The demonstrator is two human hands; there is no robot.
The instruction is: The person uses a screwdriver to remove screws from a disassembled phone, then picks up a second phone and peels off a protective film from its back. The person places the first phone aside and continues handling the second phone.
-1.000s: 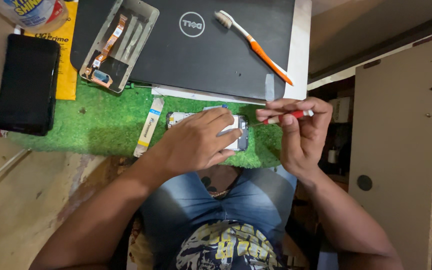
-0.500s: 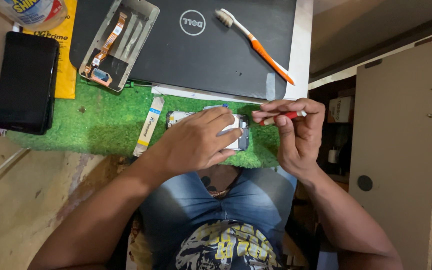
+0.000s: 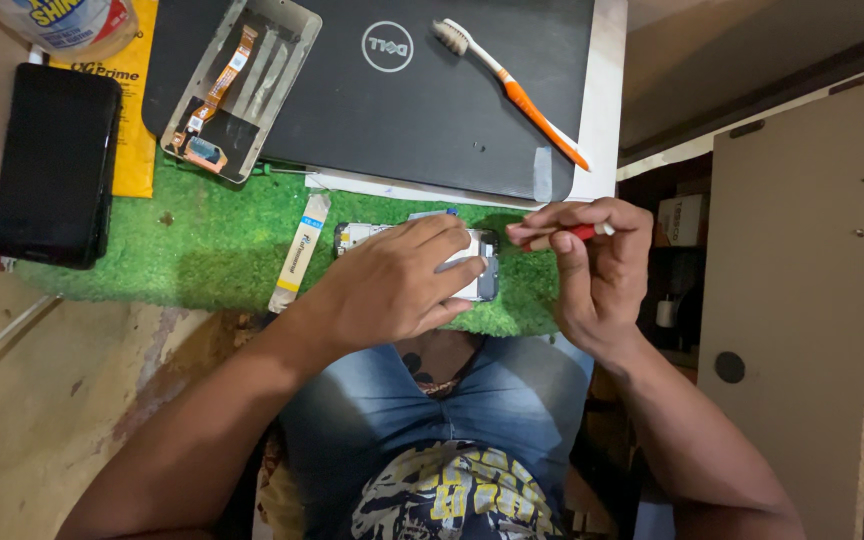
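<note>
Your left hand point(image 3: 392, 285) presses flat the opened phone point(image 3: 482, 270) on the green mat point(image 3: 212, 250), a light fragile thing to hold by its edges, while your right hand point(image 3: 597, 270) fingers pinch a red screwdriver point(image 3: 577, 233)

Two hands: my left hand point(image 3: 392, 285) presses one opened phone point(image 3: 482, 270), my right hand point(image 3: 592, 270) pinches one red tool point(image 3: 577, 233). Above my grip: one laptop point(image 3: 422, 110), one toothbrush point(image 3: 512, 90), one phone frame point(image 3: 242, 85). Left of it: one strip point(image 3: 299, 252), one black phone point(image 3: 52, 165).
</note>
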